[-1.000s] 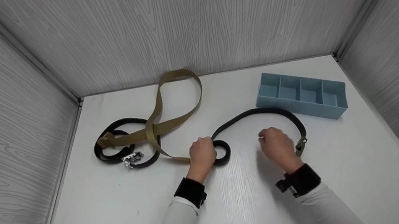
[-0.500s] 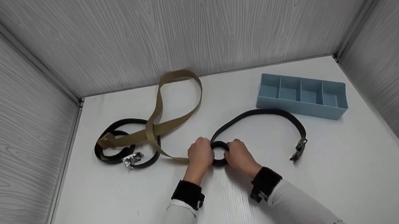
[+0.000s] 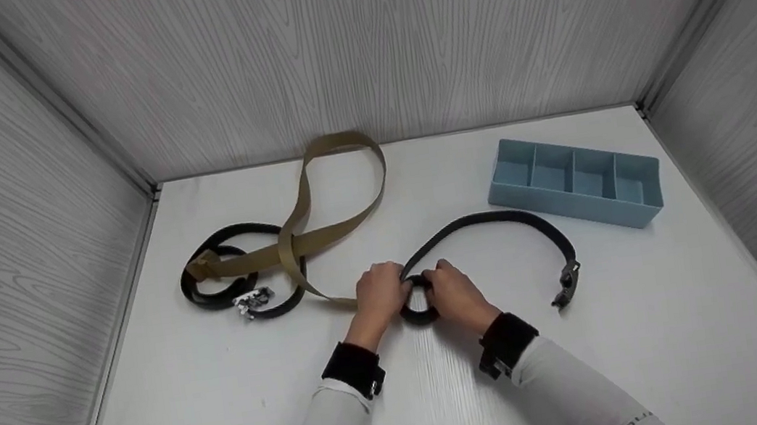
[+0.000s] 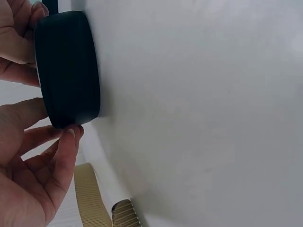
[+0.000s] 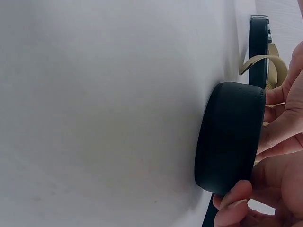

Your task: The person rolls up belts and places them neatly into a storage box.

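A black belt (image 3: 489, 218) is rolled at one end into a small round coil (image 3: 421, 318), standing on edge on the table. The rest of its strap arcs to the right and ends in a dark metal buckle (image 3: 567, 283). My left hand (image 3: 380, 294) grips the coil's left side, with thumb and fingers at its edge in the left wrist view. On the other side my right hand (image 3: 459, 295) pinches the coil (image 5: 231, 135) between thumb and fingers. The coil's inner turns are hidden in both wrist views.
A khaki webbing belt (image 3: 334, 234) lies looped left of my hands, crossing a second black belt (image 3: 234, 230) with a silvery buckle (image 3: 253, 300). At the back right stands a blue box (image 3: 571, 207) with several compartments. Panelled walls (image 3: 358, 54) enclose the table's back and sides.
My right hand has moved left from beside the buckle onto the coil and now holds it with the left. The coil and strap have shifted slightly towards me.
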The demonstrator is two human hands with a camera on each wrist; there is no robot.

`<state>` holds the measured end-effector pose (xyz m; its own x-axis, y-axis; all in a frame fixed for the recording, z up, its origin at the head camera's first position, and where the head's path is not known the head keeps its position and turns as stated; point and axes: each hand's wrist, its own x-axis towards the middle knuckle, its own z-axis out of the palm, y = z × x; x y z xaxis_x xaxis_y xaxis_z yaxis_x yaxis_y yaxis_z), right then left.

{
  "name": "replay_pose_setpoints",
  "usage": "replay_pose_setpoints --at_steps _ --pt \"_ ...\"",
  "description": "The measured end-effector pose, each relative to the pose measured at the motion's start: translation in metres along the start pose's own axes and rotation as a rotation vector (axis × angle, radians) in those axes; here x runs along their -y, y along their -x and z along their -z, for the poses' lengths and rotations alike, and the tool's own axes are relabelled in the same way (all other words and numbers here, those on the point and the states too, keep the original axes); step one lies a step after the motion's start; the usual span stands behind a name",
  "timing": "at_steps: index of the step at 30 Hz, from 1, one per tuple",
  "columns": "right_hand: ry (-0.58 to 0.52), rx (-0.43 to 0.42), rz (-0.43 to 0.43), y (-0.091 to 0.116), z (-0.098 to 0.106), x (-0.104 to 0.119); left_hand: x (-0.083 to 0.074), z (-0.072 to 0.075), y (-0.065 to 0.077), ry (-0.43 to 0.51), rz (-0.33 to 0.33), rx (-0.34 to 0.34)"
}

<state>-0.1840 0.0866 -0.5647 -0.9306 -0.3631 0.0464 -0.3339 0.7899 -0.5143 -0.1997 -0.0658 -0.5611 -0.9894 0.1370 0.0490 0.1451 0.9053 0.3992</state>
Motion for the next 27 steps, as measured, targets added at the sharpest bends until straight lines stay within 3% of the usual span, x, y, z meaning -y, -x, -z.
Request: replay_pose_setpoints --at_steps 4,8,10,19,27 --pt "-0.049 -0.014 -0.067 0.004 0.003 -0.003 -0.004 -0.004 -0.002 -0.020 0.011 -0.015" --pt "-0.075 0.053 -0.229 0.009 0.007 -0.002 -0.010 -0.008 -0.005 -0.044 0.038 -0.024" --pt "-0.072 0.076 -0.258 0.009 0.008 -0.001 -0.013 -0.008 -0.006 -0.061 0.044 -0.021" --pt "0.009 0.081 -0.093 0.004 0.007 -0.003 -0.014 -0.005 -0.005 -0.113 -0.071 0.017" --pt "-0.045 0.099 -0.142 0.003 0.010 -0.007 -0.014 -0.007 -0.002 -0.134 -0.088 0.032"
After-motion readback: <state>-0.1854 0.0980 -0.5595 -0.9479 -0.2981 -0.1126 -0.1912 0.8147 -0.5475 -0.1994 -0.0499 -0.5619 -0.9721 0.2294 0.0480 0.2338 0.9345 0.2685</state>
